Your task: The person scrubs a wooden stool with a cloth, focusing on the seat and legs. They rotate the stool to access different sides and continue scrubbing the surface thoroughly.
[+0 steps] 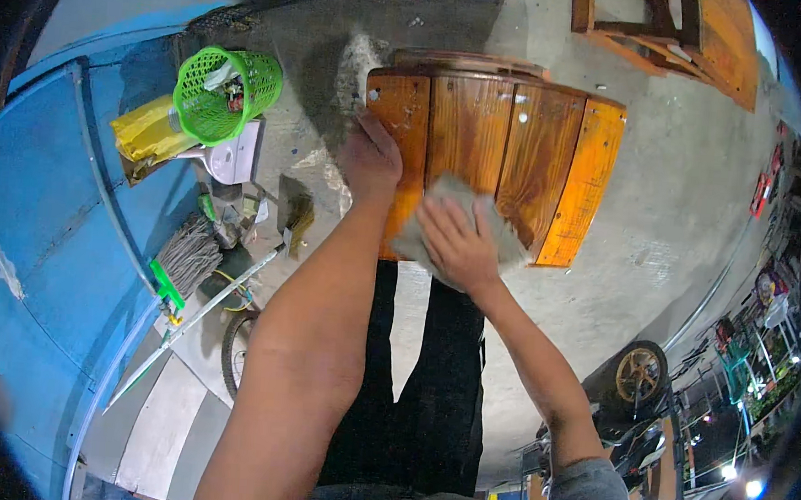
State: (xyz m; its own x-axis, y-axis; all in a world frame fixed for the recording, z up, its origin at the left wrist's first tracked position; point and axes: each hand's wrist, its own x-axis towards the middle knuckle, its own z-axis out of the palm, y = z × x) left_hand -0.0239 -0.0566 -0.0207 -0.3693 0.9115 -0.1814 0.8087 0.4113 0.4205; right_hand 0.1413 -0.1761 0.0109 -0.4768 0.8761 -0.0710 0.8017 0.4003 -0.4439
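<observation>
A varnished wooden table (468, 126) with a slatted, orange-brown top stands in front of my legs. My left hand (374, 161) grips its left edge, with the fingers partly in shadow along the side. Under my right hand (460, 244) lies a grey-beige cloth (410, 241), pressed flat against the near part of the tabletop. The fingers of that hand are stretched out over the cloth and the thumb stands apart. Pale specks and a few small white spots show on the wood.
At left, a green plastic basket (253, 81) holds litter beside a yellow bag (146, 129) and a dustpan (234, 159). A mop (189, 251) lies by the blue wall (35, 228). More wooden furniture (720, 50) stands far right; a motorcycle (640, 384) is nearer right.
</observation>
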